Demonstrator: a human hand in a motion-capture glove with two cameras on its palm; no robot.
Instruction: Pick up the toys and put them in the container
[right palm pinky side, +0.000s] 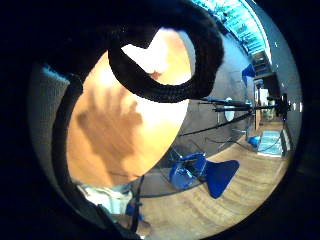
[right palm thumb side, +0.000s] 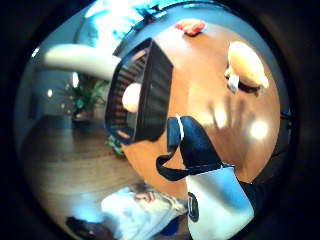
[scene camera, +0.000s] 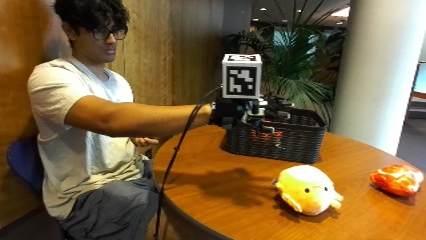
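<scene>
Black-gloved right hand (scene camera: 256, 112) is above the dark wicker basket (scene camera: 276, 140), fingers spread, holding nothing. Yellow plush (scene camera: 307, 189) and orange toy (scene camera: 397, 179) lie on the table (scene camera: 219, 200), well apart from it. Thumb-side view: basket (right palm thumb side: 150, 92) with a pale toy (right palm thumb side: 131, 97) inside.
</scene>
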